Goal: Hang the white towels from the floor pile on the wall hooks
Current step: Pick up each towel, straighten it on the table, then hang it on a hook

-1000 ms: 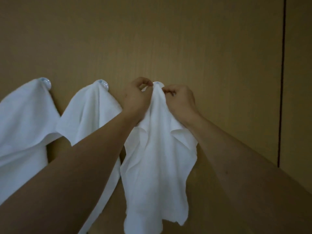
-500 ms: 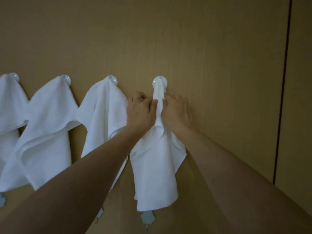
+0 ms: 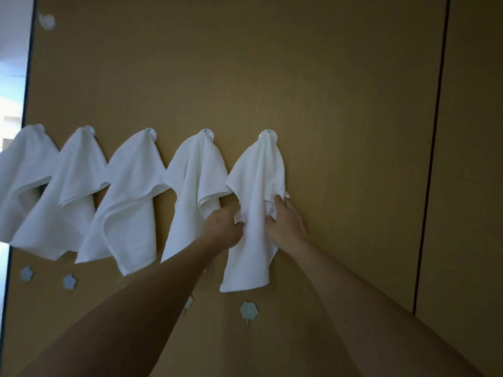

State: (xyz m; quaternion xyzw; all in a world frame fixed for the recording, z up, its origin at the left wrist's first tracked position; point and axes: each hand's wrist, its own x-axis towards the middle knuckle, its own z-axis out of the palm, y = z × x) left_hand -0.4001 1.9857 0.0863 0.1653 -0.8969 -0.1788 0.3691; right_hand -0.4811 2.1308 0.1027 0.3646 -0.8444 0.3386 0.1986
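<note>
Tan wood-grain wall (image 3: 326, 91), dark seam at 3 o'clock, bright gap at 9 o'clock. Five white towels in a row on round hooks. Rightmost towel (image 3: 255, 186) hanging from hook (image 3: 268, 135). Left hand (image 3: 221, 227) pinching its left edge; right hand (image 3: 285, 223), fingers spread, pressing its right edge. Bare hook (image 3: 248, 309) at 6 o'clock.

A home-like room: tan panelled wall (image 3: 326, 104) with towel hooks (image 3: 268, 135).
</note>
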